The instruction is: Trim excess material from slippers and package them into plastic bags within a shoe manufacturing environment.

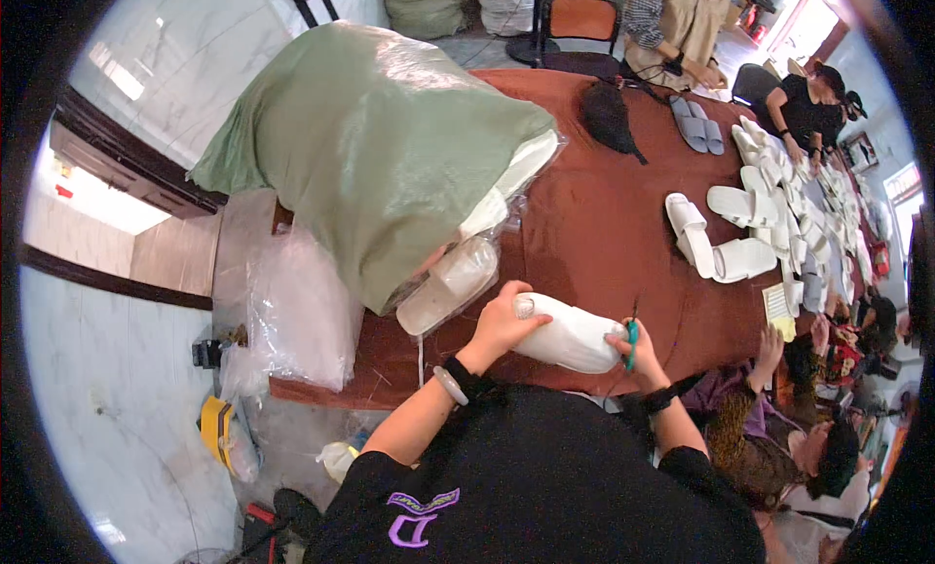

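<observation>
White bundle [573, 338]: just off center, toward 4 o'clock
Left hand [502, 322]: half-curled, gripping its 10 o'clock end
Right hand [643, 357]: curled round teal-handled scissors [632, 336], thumb kinda on the 4 o'clock end

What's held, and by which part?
Left hand: left end of a white item, likely slippers. Right hand: its right end, plus scissors by their teal handle.

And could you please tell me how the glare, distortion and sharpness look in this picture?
Head view: pale glare on top of the green sack, washed-out window at upper right; head view: fisheye distortion, a dark round border; head view: left hand and white bundle fairly clear, distant slippers at right crowded and hard to separate.
</observation>
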The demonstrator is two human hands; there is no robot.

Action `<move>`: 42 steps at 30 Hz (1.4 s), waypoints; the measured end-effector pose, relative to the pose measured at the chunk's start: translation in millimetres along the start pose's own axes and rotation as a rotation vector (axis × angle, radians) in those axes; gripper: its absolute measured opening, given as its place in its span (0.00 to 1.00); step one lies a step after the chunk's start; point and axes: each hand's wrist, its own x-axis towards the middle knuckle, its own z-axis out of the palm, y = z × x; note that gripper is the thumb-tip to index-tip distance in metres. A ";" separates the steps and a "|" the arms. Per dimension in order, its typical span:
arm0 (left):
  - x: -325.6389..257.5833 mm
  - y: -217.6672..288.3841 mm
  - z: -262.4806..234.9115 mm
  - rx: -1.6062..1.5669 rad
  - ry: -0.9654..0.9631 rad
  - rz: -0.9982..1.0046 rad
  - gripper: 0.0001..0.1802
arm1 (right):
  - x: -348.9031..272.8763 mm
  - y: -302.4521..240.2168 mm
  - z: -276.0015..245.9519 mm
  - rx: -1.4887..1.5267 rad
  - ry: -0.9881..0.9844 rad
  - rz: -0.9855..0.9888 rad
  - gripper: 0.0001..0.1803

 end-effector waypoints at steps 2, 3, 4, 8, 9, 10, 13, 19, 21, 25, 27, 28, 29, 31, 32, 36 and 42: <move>17.9 -21.2 -0.7 -0.433 0.011 -0.096 0.37 | 10.4 -4.2 -31.6 0.090 0.030 -0.009 0.21; 28.0 -29.2 -1.0 -0.648 0.009 -0.181 0.39 | 20.0 2.7 -67.5 0.125 0.052 -0.007 0.20; 37.5 -45.6 -6.6 -0.652 0.122 -0.260 0.40 | 28.2 2.8 -105.0 0.158 0.115 -0.125 0.19; 44.6 -134.8 -39.7 -0.195 0.805 -0.312 0.33 | 37.4 -59.0 -139.1 0.498 0.353 -0.300 0.13; 47.0 -138.8 -41.9 -0.195 0.785 -0.310 0.33 | 38.8 -57.9 -163.0 0.587 0.381 -0.292 0.13; 50.1 -137.6 -42.8 -0.194 0.722 -0.420 0.32 | 43.3 -55.4 -173.0 0.686 0.373 -0.276 0.15; 52.6 -162.1 -54.4 -0.277 0.541 -0.415 0.27 | 67.2 -18.3 -199.3 0.280 0.315 -0.001 0.26; 31.3 -142.2 -35.3 -0.269 0.102 -0.221 0.15 | 53.2 26.5 -53.3 -0.774 -0.013 -0.079 0.26; 16.5 -142.7 -20.3 -0.326 -0.026 -0.178 0.16 | 49.8 35.6 -19.3 -0.890 -0.075 -0.153 0.27; -17.5 -158.1 1.9 -0.046 -0.217 -0.098 0.19 | 45.7 36.3 20.8 -1.366 -0.263 -0.234 0.23; -25.0 -127.5 2.4 0.266 -0.196 -0.225 0.16 | 48.9 27.5 14.8 -1.425 -0.255 -0.162 0.18; -31.0 -120.4 -2.3 0.278 -0.211 -0.227 0.16 | 55.5 19.7 13.2 -1.531 -0.344 -0.150 0.19; -35.4 -117.4 -12.2 0.328 -0.142 -0.191 0.16 | 64.3 9.4 14.0 -1.634 -0.436 -0.143 0.20; -45.8 -131.4 -35.8 0.326 0.068 -0.055 0.18 | 77.8 -21.4 28.1 -1.421 -0.305 -0.099 0.23; -41.3 -114.3 -44.8 0.295 0.147 -0.034 0.18 | 90.5 -18.6 22.4 -1.275 -0.208 -0.167 0.25; -16.5 -83.0 -81.6 0.304 0.428 0.042 0.19 | 127.4 19.8 22.3 -0.709 -0.078 -0.001 0.35; 10.9 -58.4 -51.5 0.199 0.186 0.031 0.26 | 101.3 -31.7 49.2 -0.707 0.036 -0.345 0.14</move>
